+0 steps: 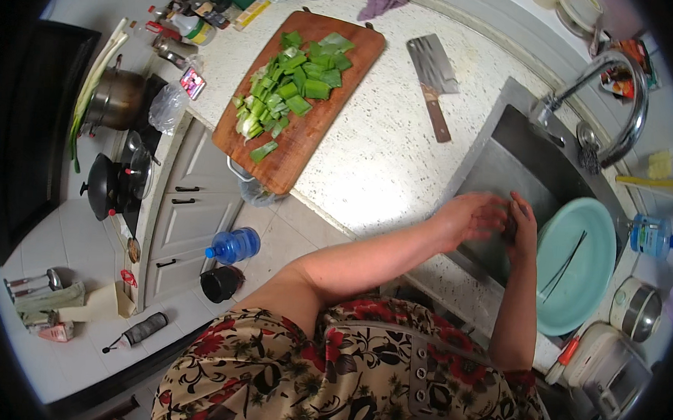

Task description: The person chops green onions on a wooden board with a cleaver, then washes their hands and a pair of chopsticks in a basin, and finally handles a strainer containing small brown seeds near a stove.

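Note:
Over the steel sink point(501, 161), my left hand point(474, 218) reaches in with its fingers spread and slightly blurred. Close beside it, my right hand point(523, 224) is raised with its fingers partly apart. I see no object in either hand; the space between the palms is in shadow. Just right of my right hand, a pale green plastic basin point(597, 229) stands at the sink, holding a pair of thin dark sticks point(564, 266). Behind the sink rises a curved chrome faucet point(638, 112).
Chopped green leek or scallion pieces point(298, 74) lie on a wooden cutting board point(324, 126) overhanging the counter edge. A cleaver point(435, 72) rests on the speckled counter point(368, 154). A pot point(114, 98) and a wok point(102, 186) are far left. A blue water jug point(235, 246) lies on the floor.

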Demonstrator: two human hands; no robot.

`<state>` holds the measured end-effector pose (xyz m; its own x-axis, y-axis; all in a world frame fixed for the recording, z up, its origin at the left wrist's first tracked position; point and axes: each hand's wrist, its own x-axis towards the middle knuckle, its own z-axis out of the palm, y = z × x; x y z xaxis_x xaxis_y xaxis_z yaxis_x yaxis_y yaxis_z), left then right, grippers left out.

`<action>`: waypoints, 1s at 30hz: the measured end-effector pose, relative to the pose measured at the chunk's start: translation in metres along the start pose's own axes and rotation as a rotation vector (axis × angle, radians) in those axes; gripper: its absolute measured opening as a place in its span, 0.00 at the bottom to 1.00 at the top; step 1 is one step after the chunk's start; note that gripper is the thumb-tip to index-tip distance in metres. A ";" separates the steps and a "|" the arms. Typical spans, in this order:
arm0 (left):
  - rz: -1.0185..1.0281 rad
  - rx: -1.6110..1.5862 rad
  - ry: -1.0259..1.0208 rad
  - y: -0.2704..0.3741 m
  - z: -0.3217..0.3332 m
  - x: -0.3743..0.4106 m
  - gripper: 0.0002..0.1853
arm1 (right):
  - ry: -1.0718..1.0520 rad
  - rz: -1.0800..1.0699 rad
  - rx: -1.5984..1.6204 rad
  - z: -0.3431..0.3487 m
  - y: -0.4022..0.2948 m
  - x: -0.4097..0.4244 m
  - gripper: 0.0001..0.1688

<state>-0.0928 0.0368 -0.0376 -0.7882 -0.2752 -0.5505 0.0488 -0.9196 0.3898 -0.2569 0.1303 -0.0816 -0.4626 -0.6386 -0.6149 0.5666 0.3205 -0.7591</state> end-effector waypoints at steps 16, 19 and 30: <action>-0.086 0.052 0.089 0.009 0.001 0.002 0.19 | 0.248 -0.089 -0.171 0.008 -0.015 0.000 0.26; -0.105 0.064 0.112 0.008 0.001 0.006 0.18 | 0.285 -0.178 -0.245 0.003 -0.007 0.008 0.26; -0.131 0.051 0.173 0.003 -0.010 0.014 0.18 | 0.293 -0.304 -0.343 -0.014 0.016 0.024 0.28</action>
<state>-0.0979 0.0277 -0.0514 -0.6686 -0.2024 -0.7155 -0.0815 -0.9365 0.3411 -0.2684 0.1296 -0.1116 -0.7697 -0.5318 -0.3531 0.1452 0.3928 -0.9081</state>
